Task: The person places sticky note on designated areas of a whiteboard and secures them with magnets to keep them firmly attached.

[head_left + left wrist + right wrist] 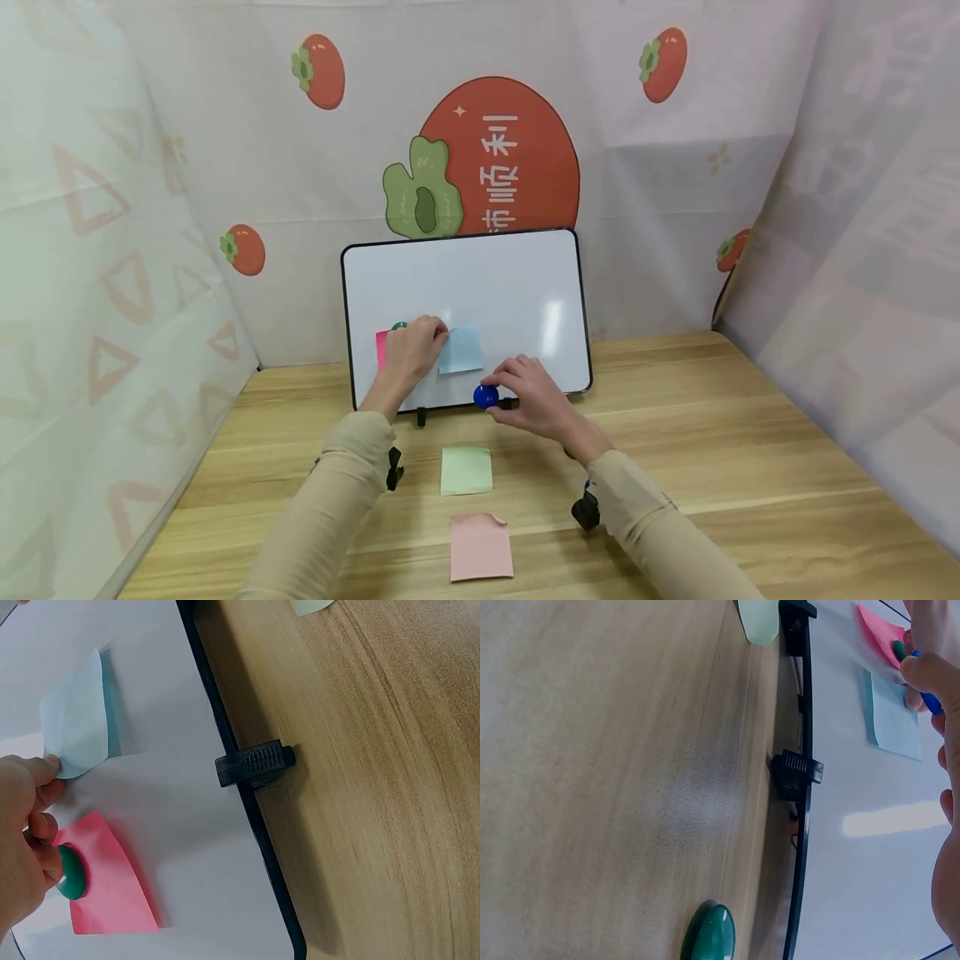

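My left hand (408, 346) pinches a light blue sticky note (462, 350) by its upper left corner, holding it at the face of a whiteboard (495, 283). One edge of the note stands off the board in the left wrist view. In my right hand (536, 398) a round blue magnet (485, 396) is pinched between thumb and fingers, in front of the board's lower edge. To the left of the blue note, a bright pink sticky note (116, 889) sits on the board under a green magnet (73, 874), partly hidden by my left hand.
A light green sticky note (467, 472) and a pale pink one (481, 548) lie on the wooden table (750, 467). Black clip feet (255, 763) hold the board's lower edge. Another green magnet (715, 935) rests on the table. Printed cloth (637, 183) hangs behind.
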Tool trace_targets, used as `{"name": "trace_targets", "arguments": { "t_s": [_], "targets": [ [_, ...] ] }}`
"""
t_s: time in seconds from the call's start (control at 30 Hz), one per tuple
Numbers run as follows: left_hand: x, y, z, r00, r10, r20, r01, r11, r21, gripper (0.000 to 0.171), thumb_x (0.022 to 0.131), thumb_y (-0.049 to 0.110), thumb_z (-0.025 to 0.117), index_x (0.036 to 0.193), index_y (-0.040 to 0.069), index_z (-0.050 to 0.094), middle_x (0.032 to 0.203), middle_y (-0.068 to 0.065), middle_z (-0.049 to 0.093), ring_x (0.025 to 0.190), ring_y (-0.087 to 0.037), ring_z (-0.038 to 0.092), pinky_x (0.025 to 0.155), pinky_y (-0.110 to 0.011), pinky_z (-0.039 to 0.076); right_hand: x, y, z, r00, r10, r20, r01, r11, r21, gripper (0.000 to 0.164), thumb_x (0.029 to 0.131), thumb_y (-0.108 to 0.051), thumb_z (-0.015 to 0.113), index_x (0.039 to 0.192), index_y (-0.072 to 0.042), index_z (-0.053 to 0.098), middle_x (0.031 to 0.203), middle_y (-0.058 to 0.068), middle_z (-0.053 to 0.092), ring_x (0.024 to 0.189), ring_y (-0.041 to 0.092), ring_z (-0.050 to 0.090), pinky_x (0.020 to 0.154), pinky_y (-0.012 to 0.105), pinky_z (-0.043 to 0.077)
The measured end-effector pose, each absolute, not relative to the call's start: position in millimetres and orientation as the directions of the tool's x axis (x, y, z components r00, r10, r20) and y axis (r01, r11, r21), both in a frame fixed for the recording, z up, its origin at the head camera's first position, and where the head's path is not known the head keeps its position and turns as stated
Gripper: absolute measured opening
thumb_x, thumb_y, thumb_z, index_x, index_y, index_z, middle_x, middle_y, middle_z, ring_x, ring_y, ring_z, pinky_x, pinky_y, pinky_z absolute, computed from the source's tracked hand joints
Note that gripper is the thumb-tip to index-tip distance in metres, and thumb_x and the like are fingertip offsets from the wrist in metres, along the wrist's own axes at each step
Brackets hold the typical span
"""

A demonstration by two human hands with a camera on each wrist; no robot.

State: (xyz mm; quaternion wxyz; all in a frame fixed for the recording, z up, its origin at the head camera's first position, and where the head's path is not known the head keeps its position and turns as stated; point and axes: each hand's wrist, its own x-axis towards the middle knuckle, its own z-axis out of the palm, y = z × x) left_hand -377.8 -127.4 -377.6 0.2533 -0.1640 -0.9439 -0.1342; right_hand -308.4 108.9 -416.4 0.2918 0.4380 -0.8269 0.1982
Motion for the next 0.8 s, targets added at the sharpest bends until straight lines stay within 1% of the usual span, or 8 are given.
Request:
{"name": "trace_targets", "arguments": {
  "t_s": [0.2,0.43,0.57,0.7,0.8],
  "targets": [
    [-378,-127,-376,-0.816,0.233,0.528,0.367,0.916,0.163,0.012,0.096,0.023,0.067,0.095,0.015,0.075,0.088,-0.002,0.074,0.055,-0.016,0.057,0.046,-0.024,0.037,-321,102,-413,-0.452,-0.570,0.686,-0.821,0.567,-0.069,0.040,0.077,-0.024,0.086,0.110,-0.009,0.071,0.102,0.004,0.065,0.091,0.020,0.054,0.079,0.037,0.044],
    [-377,-126,-378,-0.827,0.224,0.516,0.356,0.919,0.171,0.013,0.096,0.026,0.067,0.097,0.016,0.075,0.090,-0.003,0.073,0.053,-0.015,0.054,0.045,-0.024,0.036,-332,90,-418,-0.439,-0.564,0.699,-0.805,0.593,-0.028,0.038,0.078,-0.026,0.084,0.111,-0.010,0.072,0.103,0.003,0.065,0.091,0.020,0.054,0.080,0.037,0.044],
    [-377,-126,-380,-0.820,0.226,0.526,0.362,0.916,0.171,0.013,0.096,0.025,0.066,0.096,0.015,0.075,0.090,-0.003,0.074,0.053,-0.015,0.054,0.045,-0.024,0.035,-337,84,-419,-0.462,-0.524,0.716,-0.769,0.638,-0.029,0.038,0.079,-0.027,0.083,0.112,-0.010,0.072,0.102,0.004,0.064,0.089,0.021,0.054,0.079,0.037,0.043],
    [-378,-125,-381,-0.811,0.227,0.539,0.365,0.916,0.164,0.013,0.096,0.024,0.067,0.095,0.015,0.075,0.088,-0.003,0.074,0.053,-0.016,0.055,0.044,-0.024,0.035,-343,81,-419,-0.501,-0.489,0.714,-0.730,0.682,-0.045,0.038,0.080,-0.027,0.083,0.112,-0.010,0.073,0.102,0.005,0.064,0.089,0.022,0.054,0.078,0.036,0.042],
    [-378,-125,-380,-0.806,0.224,0.547,0.364,0.918,0.160,0.012,0.096,0.024,0.067,0.095,0.014,0.074,0.088,-0.002,0.073,0.053,-0.017,0.056,0.045,-0.024,0.036,-347,79,-418,-0.511,-0.473,0.717,-0.712,0.701,-0.045,0.038,0.080,-0.028,0.083,0.113,-0.010,0.072,0.102,0.006,0.065,0.089,0.023,0.055,0.077,0.036,0.042]
  ]
}}
